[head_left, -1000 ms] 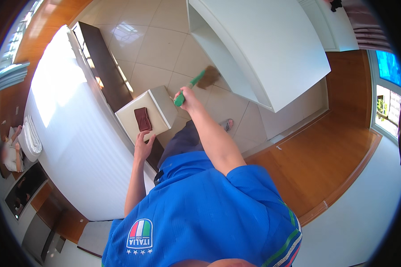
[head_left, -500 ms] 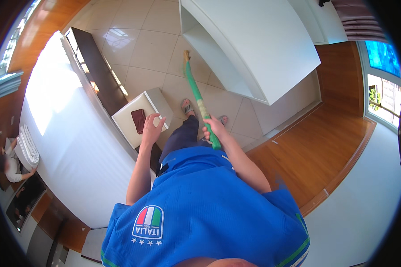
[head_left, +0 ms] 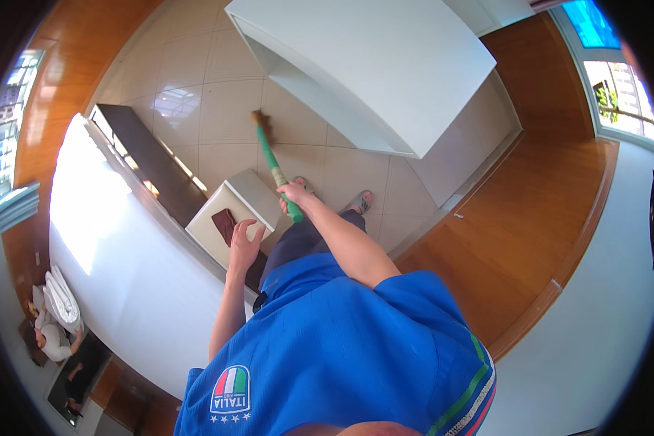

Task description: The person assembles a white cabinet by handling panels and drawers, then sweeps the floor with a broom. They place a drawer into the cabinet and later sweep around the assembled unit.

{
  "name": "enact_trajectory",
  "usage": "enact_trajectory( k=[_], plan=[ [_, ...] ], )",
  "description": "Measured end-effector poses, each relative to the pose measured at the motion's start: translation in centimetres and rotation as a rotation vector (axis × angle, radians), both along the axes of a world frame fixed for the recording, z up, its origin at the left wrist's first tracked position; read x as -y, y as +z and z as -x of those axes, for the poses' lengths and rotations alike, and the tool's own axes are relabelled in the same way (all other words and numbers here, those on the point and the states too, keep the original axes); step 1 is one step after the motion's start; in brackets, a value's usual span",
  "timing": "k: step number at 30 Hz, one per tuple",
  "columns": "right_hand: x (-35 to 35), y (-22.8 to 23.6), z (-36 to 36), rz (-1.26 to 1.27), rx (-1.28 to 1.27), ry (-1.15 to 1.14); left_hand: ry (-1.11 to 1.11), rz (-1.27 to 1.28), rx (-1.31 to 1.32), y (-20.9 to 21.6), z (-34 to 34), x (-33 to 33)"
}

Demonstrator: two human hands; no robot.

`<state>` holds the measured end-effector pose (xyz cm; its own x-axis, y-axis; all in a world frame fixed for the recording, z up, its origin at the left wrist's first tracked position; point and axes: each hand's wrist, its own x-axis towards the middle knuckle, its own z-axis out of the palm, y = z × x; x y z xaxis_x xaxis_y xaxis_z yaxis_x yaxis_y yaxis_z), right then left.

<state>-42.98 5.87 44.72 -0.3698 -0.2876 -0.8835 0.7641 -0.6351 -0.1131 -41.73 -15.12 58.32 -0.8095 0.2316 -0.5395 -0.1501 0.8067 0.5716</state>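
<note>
My right hand (head_left: 296, 195) is wrapped around the green handle of a broom (head_left: 269, 154), close to its near end. The broom slants away over the tiled floor, its brown bristle end (head_left: 263, 123) at the far side; whether the bristles touch the tiles I cannot tell. My left hand (head_left: 245, 245) holds nothing, its fingers curved and apart. It appears above the near side of a cream-topped bedside cabinet (head_left: 209, 229). A dark red pouch (head_left: 224, 224) lies on that cabinet, just beyond my left fingers.
A bed with a white sheet (head_left: 131, 269) runs along my left, with a dark board (head_left: 145, 156) at its far end. A large white cabinet (head_left: 385, 65) stands ahead. Wooden panelling (head_left: 501, 240) is at right. At lower left a person (head_left: 53, 338) handles folded white bedding (head_left: 64, 298).
My right hand has moved left with the broom, and the bristle end has swung left and nearer. My left hand has shifted slightly nearer. The head view has turned a little.
</note>
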Motion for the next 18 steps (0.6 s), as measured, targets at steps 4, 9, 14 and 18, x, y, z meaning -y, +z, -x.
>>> enact_trajectory(
  k=[4,9,14,18],
  plan=[
    [-1.4,4.6,0.6,-0.167,-0.143,0.125,0.058,-0.144,0.085,-1.3,0.4,-2.8],
    [-0.8,7.4,-3.3,-0.52,-0.27,0.26,0.43,-0.401,0.601,-2.2,0.9,-8.6],
    [-3.6,13.2,-5.2,-0.591,-0.229,0.587,0.511,-0.467,0.738,-0.4,-1.0,-11.6],
    [-6.0,12.5,-8.4,-0.693,-0.281,0.761,0.494,-0.528,0.824,-2.4,-3.5,-13.9]
  ],
)
